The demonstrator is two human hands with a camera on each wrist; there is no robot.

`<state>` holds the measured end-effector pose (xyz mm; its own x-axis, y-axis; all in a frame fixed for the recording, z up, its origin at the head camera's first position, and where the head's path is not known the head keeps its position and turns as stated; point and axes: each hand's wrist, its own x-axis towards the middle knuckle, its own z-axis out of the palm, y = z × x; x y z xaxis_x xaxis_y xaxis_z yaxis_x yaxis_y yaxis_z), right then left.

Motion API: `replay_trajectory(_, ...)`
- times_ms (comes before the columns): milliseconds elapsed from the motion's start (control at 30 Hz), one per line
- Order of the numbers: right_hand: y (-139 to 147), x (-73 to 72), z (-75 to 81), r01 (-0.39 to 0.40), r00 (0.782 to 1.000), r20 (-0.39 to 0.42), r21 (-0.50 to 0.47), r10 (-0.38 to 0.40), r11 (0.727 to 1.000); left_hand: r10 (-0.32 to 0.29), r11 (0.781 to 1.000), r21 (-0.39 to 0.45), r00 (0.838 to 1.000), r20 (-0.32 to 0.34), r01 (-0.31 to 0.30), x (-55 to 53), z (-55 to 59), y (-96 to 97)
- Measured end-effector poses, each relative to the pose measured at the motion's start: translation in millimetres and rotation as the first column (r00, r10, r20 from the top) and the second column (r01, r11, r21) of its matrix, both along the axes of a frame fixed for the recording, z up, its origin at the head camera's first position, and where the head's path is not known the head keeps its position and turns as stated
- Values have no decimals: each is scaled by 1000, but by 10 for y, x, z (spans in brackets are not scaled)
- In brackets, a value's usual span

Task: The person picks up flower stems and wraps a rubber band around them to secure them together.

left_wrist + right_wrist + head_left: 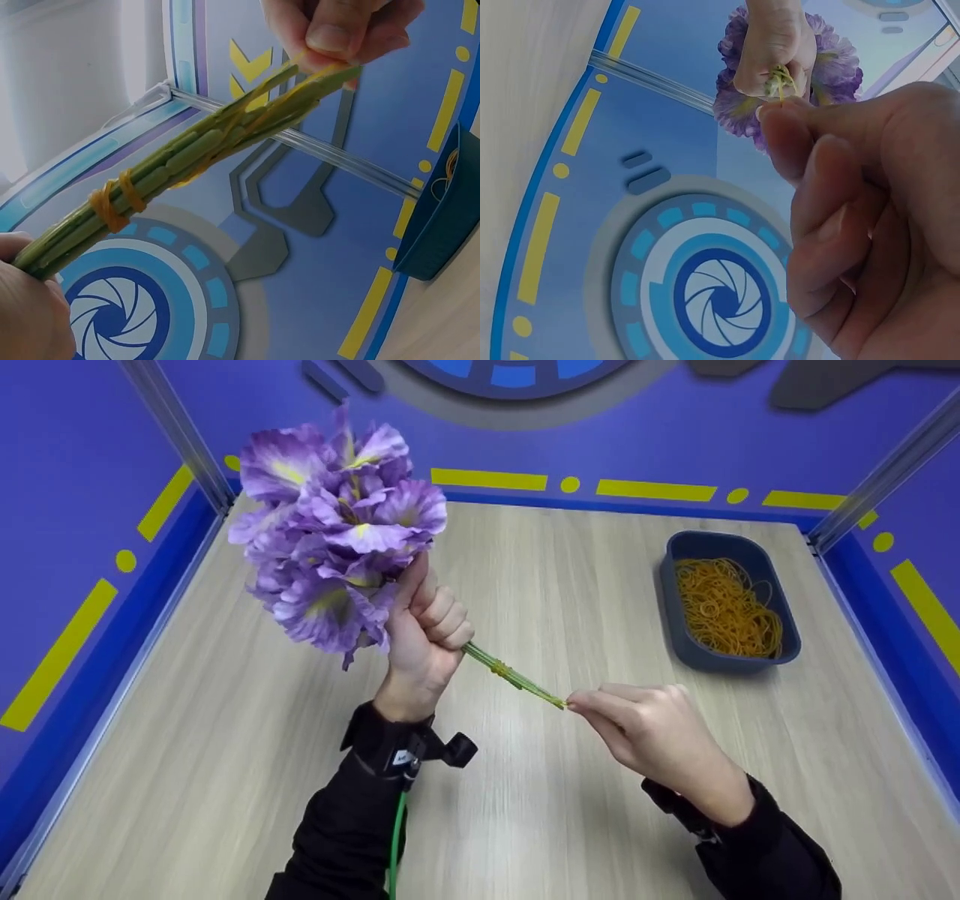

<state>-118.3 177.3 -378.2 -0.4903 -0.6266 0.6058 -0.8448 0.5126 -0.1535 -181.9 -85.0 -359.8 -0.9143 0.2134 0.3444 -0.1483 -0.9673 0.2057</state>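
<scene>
My left hand (427,637) grips a bunch of purple artificial flowers (337,540) by its green stems (172,157), blooms tilted up and left, stem ends pointing right. A rubber band (111,206) is wound around the stems partway along. At the cut ends, my right hand (660,735) pinches a second, yellow rubber band (781,86) between thumb and finger. That band is stretched from the stem tips and runs along the stems in the left wrist view. The upper stems are hidden inside the left fist.
A dark blue plastic bin (675,637) holding many loose rubber bands (727,611) stands at the right of the wooden table (540,825). Blue printed panels (495,450) enclose the back and sides. A green cable (396,840) runs along the left forearm.
</scene>
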Motion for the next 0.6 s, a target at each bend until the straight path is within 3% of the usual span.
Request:
replay_trajectory(167, 9, -35, -16, -35, 996, 81, -10, 36, 999, 0, 999, 52, 1000, 6, 0, 15, 5, 10)
replay_trajectory(333, 22, -92, -19, -63, 985, 162, -32, 67, 998, -6, 998, 60, 999, -31, 8, 37, 17, 3)
replay_trajectory(600, 93, -134, -13, -78, 985, 149, -35, 82, 996, -39, 997, 68, 999, -5, 39, 20, 25, -7)
